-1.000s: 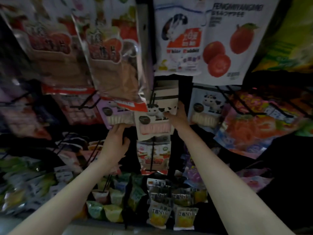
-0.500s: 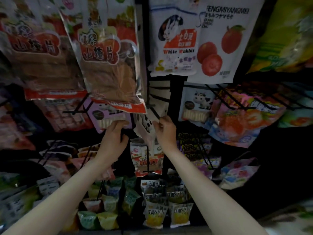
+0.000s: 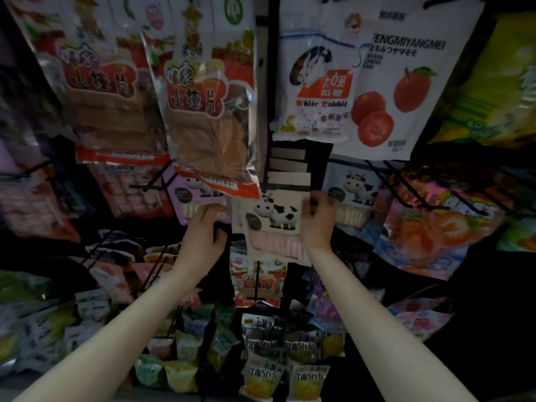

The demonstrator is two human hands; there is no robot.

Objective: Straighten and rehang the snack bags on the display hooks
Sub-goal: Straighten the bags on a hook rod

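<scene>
The right hand (image 3: 317, 220) pinches the upper right edge of the cow bag (image 3: 272, 224), probably to keep it flat and facing front below its hook; the left hand (image 3: 204, 230) touches the purple bag (image 3: 185, 198) beside it, grip unclear.

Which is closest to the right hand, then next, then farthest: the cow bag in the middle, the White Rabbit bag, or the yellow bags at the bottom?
From the right hand, in the head view:
1. Cow bag, touching it on its left.
2. White Rabbit bag, hanging above.
3. Yellow bags, far below on the bottom row.
</scene>
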